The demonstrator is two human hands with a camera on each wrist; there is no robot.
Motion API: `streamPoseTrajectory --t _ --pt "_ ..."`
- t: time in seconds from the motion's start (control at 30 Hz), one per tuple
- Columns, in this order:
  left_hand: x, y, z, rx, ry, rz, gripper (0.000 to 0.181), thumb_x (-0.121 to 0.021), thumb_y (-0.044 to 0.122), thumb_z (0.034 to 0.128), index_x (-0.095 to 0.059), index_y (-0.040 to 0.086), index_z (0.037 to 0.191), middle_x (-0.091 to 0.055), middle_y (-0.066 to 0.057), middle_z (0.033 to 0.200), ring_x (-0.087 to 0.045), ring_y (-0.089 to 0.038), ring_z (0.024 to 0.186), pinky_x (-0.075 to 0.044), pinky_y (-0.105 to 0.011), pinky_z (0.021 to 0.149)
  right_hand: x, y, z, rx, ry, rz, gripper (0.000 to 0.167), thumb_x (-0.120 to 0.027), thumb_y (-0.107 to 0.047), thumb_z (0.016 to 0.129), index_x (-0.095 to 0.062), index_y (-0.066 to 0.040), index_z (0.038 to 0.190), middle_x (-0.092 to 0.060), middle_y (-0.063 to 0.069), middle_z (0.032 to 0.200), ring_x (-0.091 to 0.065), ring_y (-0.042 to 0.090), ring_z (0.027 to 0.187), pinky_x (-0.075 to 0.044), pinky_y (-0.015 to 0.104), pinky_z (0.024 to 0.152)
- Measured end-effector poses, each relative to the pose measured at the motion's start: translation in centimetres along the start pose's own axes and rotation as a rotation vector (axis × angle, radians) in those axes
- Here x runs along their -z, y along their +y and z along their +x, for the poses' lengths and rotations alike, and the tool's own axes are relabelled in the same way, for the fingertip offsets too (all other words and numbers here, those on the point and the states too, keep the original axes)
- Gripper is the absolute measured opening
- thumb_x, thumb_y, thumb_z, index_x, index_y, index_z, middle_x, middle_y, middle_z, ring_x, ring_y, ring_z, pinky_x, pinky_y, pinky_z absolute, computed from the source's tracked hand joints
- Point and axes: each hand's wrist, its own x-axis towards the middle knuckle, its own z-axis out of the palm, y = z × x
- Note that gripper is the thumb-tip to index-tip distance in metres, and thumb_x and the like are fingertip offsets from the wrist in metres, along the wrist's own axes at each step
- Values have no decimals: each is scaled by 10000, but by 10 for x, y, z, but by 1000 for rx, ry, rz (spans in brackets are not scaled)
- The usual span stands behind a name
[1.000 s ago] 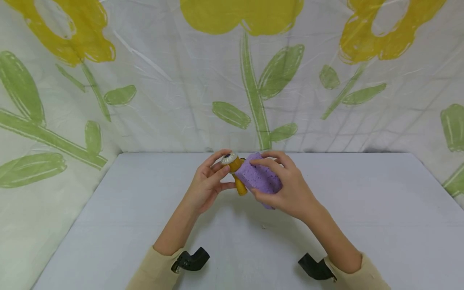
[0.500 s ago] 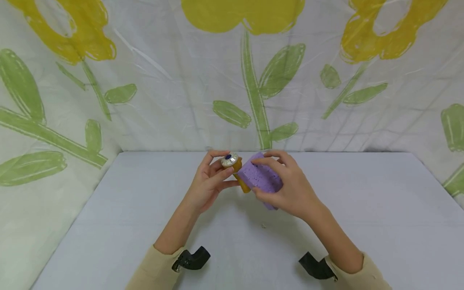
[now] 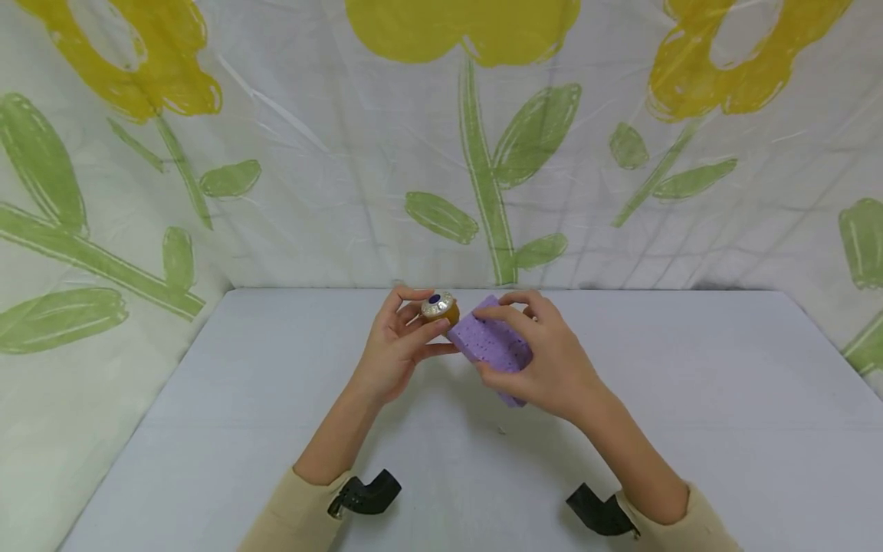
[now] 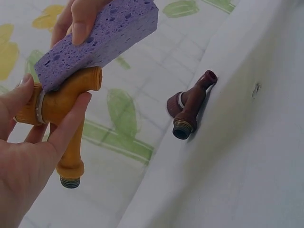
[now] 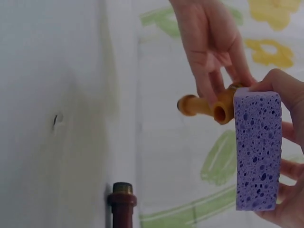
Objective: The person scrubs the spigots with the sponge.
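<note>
My left hand (image 3: 392,349) grips a yellow tap (image 3: 451,315) by its round knob, raised over the table. The knob has a silvery face with a dark blue centre. In the left wrist view the tap (image 4: 71,97) shows its short spout and a threaded end hanging downward. A purple sponge (image 3: 493,345) with dark pores is pinched between the thumb and fingers of my right hand (image 3: 555,364). One end of the sponge (image 4: 97,47) lies against the tap's body beside the knob. In the head view the sponge hides the tap's lower part.
A dark red-brown tap (image 4: 192,104) of similar shape lies on the white table (image 3: 241,429); the head view does not show it. A small mark (image 3: 501,431) is on the tabletop. Behind stands a white sheet (image 3: 310,207) with painted flowers.
The tap has turned so its silvery knob face shows more toward the head camera. The sponge has shifted slightly down and left, covering the tap's lower end.
</note>
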Motion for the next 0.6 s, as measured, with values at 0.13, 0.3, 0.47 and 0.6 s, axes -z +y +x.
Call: streamPoseTrajectory --t 0.13,0.3,0.47,0.6 --pt "-2 -2 1 -14 28 -6 432 -540 -177 984 -566 221 1149 -616 -53 1207 -718 -193 1017 -676 -445 792 1 1 0 -20 12 -30 532 -925 -192 762 -737 -155 1259 -574 149 1313 -553 296 1017 -570 410 732" --pt "-6 -1 0 2 83 -10 422 -545 -181 983 -548 215 1128 -638 -52 1173 -719 -161 968 -673 -359 749 -2 -3 -1 16 -3 -44 530 -928 -214 762 -734 -170 1253 -563 146 1307 -543 255 974 -563 358 688" --pt "-7 -1 0 -3 115 -13 382 -550 -169 993 -531 187 1131 -621 -75 1190 -704 -191 1007 -679 -416 764 0 -1 0 22 25 -42 545 -933 -169 743 -733 -167 1249 -577 150 1300 -558 277 984 -580 388 691" --pt "-7 0 0 -1 127 -13 353 -543 -149 1006 -517 173 1149 -605 -88 1215 -703 -206 1031 -674 -484 785 2 0 1 11 40 -21 550 -918 -155 746 -721 -152 1260 -574 159 1318 -568 313 1018 -589 422 724"
